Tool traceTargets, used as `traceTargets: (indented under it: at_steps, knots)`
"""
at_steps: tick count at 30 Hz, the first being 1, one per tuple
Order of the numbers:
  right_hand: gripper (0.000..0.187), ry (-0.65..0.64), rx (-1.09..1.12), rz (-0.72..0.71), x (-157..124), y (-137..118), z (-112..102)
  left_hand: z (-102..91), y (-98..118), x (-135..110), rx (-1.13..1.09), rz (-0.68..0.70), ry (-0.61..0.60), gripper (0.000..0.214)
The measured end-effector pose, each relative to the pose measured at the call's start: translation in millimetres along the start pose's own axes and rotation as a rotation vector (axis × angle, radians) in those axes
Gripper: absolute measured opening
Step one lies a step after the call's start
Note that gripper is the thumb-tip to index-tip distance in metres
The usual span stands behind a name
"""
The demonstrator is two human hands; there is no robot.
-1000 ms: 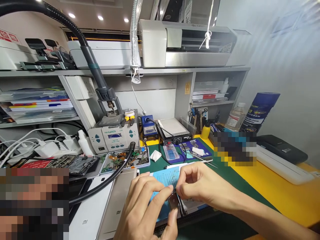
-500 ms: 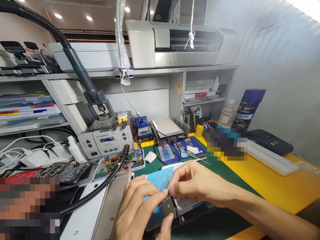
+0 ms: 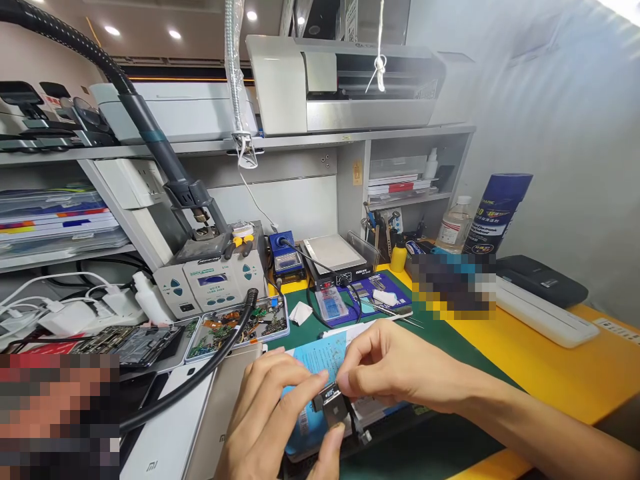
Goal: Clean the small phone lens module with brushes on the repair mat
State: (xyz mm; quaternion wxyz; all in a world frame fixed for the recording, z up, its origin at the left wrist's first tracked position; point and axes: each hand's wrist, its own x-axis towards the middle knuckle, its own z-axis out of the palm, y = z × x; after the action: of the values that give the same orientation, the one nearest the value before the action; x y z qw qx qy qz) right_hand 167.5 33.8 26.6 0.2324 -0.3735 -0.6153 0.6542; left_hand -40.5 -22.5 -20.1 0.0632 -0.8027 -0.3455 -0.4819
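Note:
A small dark, flat rectangular part (image 3: 336, 408) with a shiny upper end sits between my hands, a black cable hanging beside it. My left hand (image 3: 280, 407) grips it from the left, thumb at its lower edge and index finger near its top. My right hand (image 3: 395, 363) has thumb and forefinger pinched together at its upper right corner; whatever lies between those fingertips is hidden. Beneath the hands is a blue and white printed sheet or booklet (image 3: 313, 363), partly covered by them.
On the left lie a white phone (image 3: 165, 427), a gold phone (image 3: 213, 407) and a tray of circuit boards (image 3: 200, 357), with a black hose (image 3: 215, 367) crossing over them. Behind stand a grey rework station (image 3: 215, 280) and a flat heating plate (image 3: 335, 257). Tweezers (image 3: 400, 313) lie beyond my right hand.
My left index fingertip has drawn slightly away from my right fingertips. The small part has tilted, and its shiny upper end shows more. The view has shifted a little.

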Motion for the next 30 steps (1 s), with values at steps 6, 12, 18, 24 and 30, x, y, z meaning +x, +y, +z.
traceTargets:
  at_steps: [6, 12, 18, 24, 30]
  knots:
    - [0.008, 0.034, -0.045, -0.012, -0.8, 1.4, 1.2, 5.6, 4.4, 1.4, 0.023, 0.019, 0.08, 0.026]
    - [0.008, 0.027, -0.053, 0.003, -0.9, -2.2, 2.7, 3.9, 4.2, 2.4, 0.02, 0.035, 0.065, 0.025]
    - [0.007, 0.034, -0.06, 0.025, -1.1, -3.3, 3.4, 3.2, 6.2, 1.9, 0.021, 0.02, 0.041, 0.023]
    - [0.005, 0.023, -0.036, 0.054, -0.9, -1.4, 3.5, 5.7, 5.7, 0.3, 0.025, 0.027, 0.058, 0.021]
    - [0.005, 0.002, 0.009, 0.07, -0.3, -1.8, 3.1, 3.9, 6.7, 2.2, 0.025, 0.015, 0.042, 0.022]
